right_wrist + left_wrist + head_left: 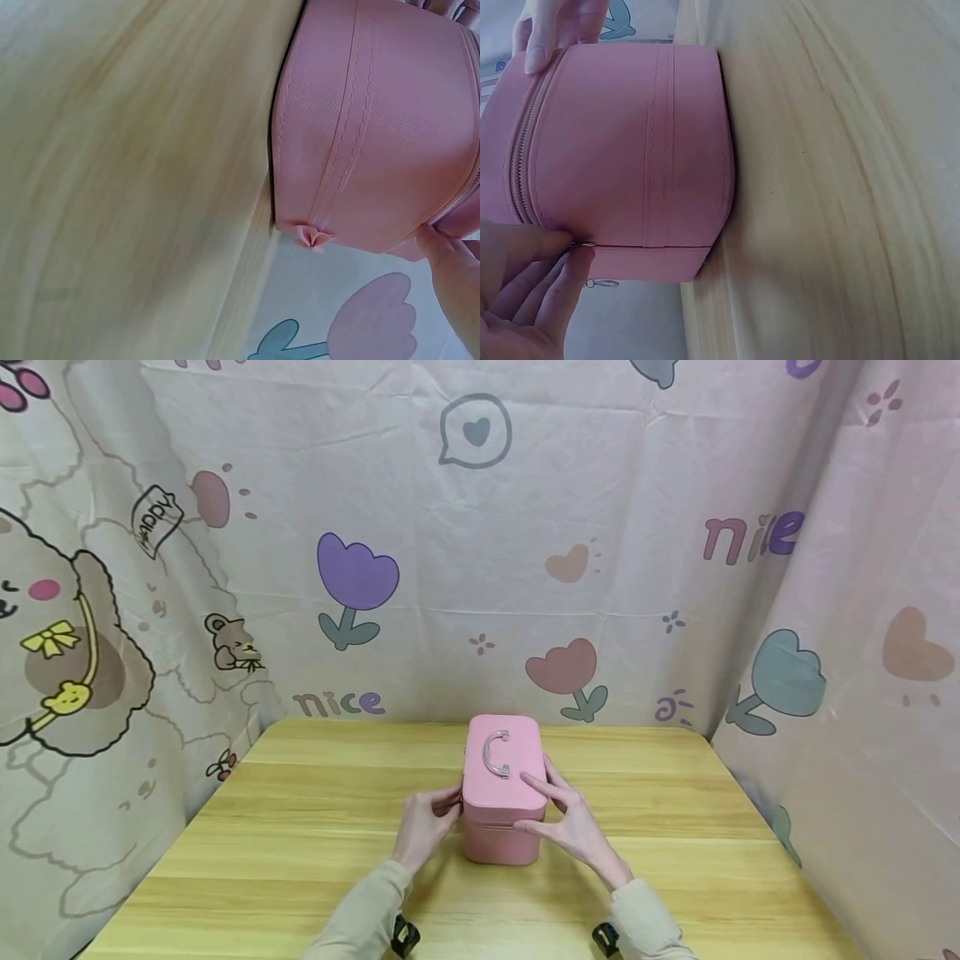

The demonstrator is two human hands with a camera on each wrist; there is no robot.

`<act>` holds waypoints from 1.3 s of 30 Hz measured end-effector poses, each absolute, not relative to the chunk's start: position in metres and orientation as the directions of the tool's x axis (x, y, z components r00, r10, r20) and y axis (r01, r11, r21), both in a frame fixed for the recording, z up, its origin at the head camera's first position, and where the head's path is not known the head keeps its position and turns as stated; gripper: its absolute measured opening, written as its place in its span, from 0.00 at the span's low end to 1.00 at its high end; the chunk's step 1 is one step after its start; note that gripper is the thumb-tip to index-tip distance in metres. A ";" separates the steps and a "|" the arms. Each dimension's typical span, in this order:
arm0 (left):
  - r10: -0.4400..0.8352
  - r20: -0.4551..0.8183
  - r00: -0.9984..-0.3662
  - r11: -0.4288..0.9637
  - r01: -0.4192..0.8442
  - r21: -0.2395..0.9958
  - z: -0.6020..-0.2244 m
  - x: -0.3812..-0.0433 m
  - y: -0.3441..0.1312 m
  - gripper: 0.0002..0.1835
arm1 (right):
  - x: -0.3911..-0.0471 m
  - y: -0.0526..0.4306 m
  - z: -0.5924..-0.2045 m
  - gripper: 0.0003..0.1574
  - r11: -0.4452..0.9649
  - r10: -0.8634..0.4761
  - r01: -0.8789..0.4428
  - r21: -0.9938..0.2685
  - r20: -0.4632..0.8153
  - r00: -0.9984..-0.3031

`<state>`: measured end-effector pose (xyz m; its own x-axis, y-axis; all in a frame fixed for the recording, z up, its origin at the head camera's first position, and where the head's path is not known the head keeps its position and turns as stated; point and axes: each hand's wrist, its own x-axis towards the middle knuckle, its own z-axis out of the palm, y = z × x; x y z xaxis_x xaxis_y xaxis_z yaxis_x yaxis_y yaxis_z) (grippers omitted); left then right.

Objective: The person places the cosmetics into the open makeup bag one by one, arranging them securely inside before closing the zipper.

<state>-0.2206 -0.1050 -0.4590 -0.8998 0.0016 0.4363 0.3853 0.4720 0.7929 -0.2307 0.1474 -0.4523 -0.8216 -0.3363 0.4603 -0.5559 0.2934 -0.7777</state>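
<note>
A pink cosmetic case (502,839) stands upright on the table, with a silver handle (491,756) on its lid. A zipper (521,161) runs around it just below the lid. At its left side, my left hand (426,828) pinches a small metal zipper pull (585,244) between thumb and index finger. My right hand (572,827) holds the right front corner, one finger on the lid and the thumb near the zipper. The other right fingers lie along the side, partly hidden. Another metal ring (604,283) hangs near the left fingers.
The wooden table (300,827) extends around the case on both sides. A printed curtain (480,568) hangs behind and along the sides of the table. A small pink bow (313,237) sits low on the case's side.
</note>
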 end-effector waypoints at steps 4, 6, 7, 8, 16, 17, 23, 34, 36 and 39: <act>-0.006 0.438 -0.899 0.491 0.379 0.784 -0.458 -0.221 -0.106 0.13 | -0.231 0.147 -0.452 0.43 0.305 -0.330 -0.562 -0.768 0.469 -0.820; -0.005 0.444 -0.896 0.512 0.379 0.771 -0.458 -0.221 -0.107 0.12 | -0.231 0.147 -0.453 0.43 0.323 -0.326 -0.570 -0.756 0.476 -0.817; -0.006 0.447 -0.895 0.521 0.379 0.765 -0.457 -0.221 -0.107 0.11 | -0.231 0.147 -0.453 0.43 0.334 -0.324 -0.574 -0.748 0.481 -0.815; -0.007 0.447 -0.894 0.528 0.376 0.761 -0.457 -0.222 -0.107 0.11 | -0.231 0.148 -0.453 0.43 0.341 -0.323 -0.577 -0.742 0.484 -0.813; 0.027 0.450 -0.892 0.566 0.385 0.729 -0.452 -0.220 -0.110 0.09 | -0.230 0.149 -0.453 0.44 0.394 -0.309 -0.578 -0.715 0.489 -0.815; 0.036 0.446 -0.895 0.564 0.386 0.730 -0.451 -0.219 -0.111 0.09 | -0.230 0.149 -0.453 0.44 0.404 -0.307 -0.576 -0.711 0.488 -0.817; 0.114 0.424 -0.898 0.572 0.409 0.712 -0.446 -0.219 -0.117 0.07 | -0.230 0.149 -0.453 0.45 0.429 -0.300 -0.582 -0.691 0.498 -0.813; 0.146 0.386 -0.911 0.608 0.390 0.692 -0.443 -0.222 -0.124 0.04 | -0.231 0.148 -0.452 0.43 0.422 -0.289 -0.577 -0.699 0.499 -0.817; 0.163 0.375 -0.913 0.604 0.393 0.694 -0.444 -0.222 -0.125 0.03 | -0.231 0.148 -0.452 0.43 0.418 -0.288 -0.582 -0.698 0.505 -0.813; 0.182 0.350 -0.919 0.595 0.386 0.705 -0.444 -0.222 -0.126 0.04 | -0.231 0.148 -0.452 0.43 0.417 -0.289 -0.589 -0.693 0.513 -0.808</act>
